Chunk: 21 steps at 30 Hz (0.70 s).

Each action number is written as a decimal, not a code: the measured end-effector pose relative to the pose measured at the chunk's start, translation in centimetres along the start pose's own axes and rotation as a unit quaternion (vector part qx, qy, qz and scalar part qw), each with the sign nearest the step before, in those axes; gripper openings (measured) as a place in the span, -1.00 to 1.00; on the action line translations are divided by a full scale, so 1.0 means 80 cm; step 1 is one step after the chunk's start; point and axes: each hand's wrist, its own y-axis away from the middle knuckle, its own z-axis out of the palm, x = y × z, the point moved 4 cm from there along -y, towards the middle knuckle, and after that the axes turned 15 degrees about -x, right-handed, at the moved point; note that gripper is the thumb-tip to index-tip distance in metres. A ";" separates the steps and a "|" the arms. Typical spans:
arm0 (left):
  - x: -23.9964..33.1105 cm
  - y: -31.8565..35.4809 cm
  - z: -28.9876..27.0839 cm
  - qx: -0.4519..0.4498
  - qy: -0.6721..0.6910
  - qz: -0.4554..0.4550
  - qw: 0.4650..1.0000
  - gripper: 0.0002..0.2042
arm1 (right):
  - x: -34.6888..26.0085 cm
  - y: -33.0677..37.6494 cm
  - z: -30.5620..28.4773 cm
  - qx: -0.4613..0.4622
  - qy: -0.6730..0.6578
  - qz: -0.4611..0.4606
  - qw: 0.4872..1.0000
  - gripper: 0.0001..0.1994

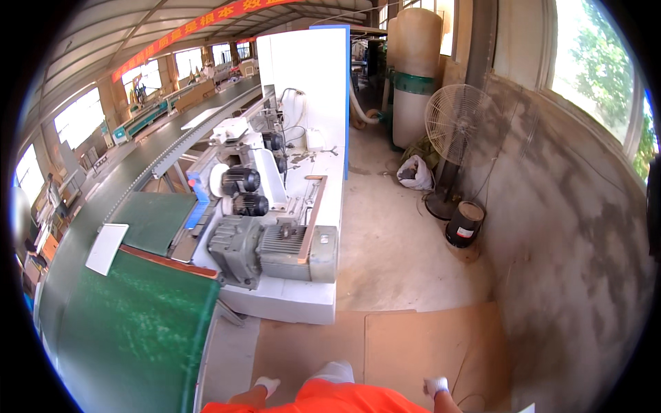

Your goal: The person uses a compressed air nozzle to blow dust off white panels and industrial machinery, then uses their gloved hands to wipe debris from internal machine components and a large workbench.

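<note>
At the lower edge my left hand, in a white glove, hangs beside my orange top, above the brown sheets on the floor. My right hand, also gloved in white, hangs on the other side of my body, apart from everything around it. Both hands are too small in view to make out how the fingers lie, and nothing shows in either. Ahead to the left stands a white machine with a large grey motor and smaller black motors. A white panel lies on the long conveyor beside it.
A green belt table runs along my left. Brown sheets cover the floor ahead. Along the stained right wall stand a floor fan, a black bucket and a white sack. Farther back rises a dust collector.
</note>
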 end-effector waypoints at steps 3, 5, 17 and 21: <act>-0.045 -0.051 0.056 -0.061 -0.055 -0.016 0.996 -0.42 | -0.289 -0.004 -0.097 0.100 -0.262 -0.113 0.953 -0.84; 0.032 -0.103 0.040 -0.098 -0.130 0.043 0.986 -0.43 | -0.387 -0.034 -0.178 0.138 -0.202 -0.161 0.956 -0.78; 0.886 -0.057 -0.253 -0.133 0.024 0.471 0.872 -0.45 | -0.377 -0.254 -0.351 0.051 -0.118 0.073 0.989 -0.64; 1.066 -0.143 -0.326 -0.186 -0.026 0.538 0.822 -0.45 | -0.391 -0.324 -0.391 -0.006 -0.054 0.154 0.987 -0.63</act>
